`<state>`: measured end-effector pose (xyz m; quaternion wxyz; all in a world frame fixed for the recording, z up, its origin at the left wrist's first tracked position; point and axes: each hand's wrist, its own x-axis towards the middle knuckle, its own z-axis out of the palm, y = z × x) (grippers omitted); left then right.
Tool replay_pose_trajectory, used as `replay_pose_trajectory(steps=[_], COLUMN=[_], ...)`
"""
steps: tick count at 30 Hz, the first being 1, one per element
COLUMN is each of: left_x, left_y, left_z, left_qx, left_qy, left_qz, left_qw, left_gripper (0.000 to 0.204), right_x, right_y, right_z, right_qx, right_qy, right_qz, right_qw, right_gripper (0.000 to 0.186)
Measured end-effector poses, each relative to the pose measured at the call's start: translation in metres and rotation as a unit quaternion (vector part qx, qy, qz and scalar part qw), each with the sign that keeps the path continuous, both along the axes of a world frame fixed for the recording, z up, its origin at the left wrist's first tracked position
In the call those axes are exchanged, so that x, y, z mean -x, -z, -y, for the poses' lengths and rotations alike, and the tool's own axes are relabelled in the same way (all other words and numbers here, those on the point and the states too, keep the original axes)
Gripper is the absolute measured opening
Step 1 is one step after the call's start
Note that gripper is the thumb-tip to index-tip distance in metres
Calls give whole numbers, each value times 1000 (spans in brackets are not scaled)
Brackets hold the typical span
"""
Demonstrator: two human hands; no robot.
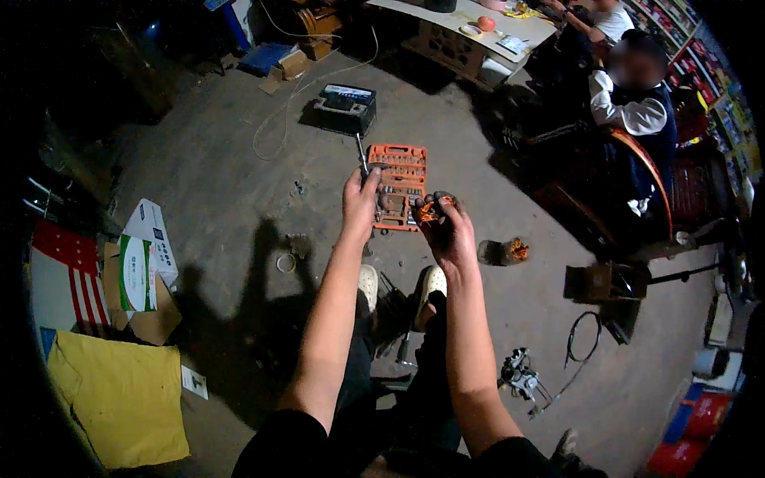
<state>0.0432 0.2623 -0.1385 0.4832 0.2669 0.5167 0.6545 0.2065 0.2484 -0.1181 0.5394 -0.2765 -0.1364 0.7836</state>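
My left hand [362,199] is closed around a slim, shiny metal bar [361,150] that points up and away; its exact kind is hard to make out. In my right hand [448,231], bent fingers grip a small part with copper-coloured windings [430,210]. Both hands are held above an open orange socket set case [405,151], which lies on the floor with rows of sockets in it. To the right of my right hand, a cylindrical metal motor part with copper windings [516,250] lies on the concrete.
A black car battery [347,107] stands beyond the case. Left are cardboard boxes [151,275] and a yellow cloth [119,398]. A metal ring [286,262], a mechanical assembly [522,374] and a cable loop [584,338] lie on the floor. A person [641,111] sits at right near a table [510,32].
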Motion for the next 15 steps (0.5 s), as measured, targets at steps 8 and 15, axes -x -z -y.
replay_pose_trajectory(steps=[8,15], left_x=[-22,-36], left_y=[-25,-15], left_z=[26,14], left_qx=[39,69], left_qy=[83,119], left_qz=[-1,-54], left_qw=[996,989], left_gripper=[27,38], right_x=[-9,6], right_y=[-4,-1], right_z=[3,-3], right_qx=[-108,-175], right_qy=[114,148], right_qz=[165,249], right_qw=[974,941], right_gripper=[20,20])
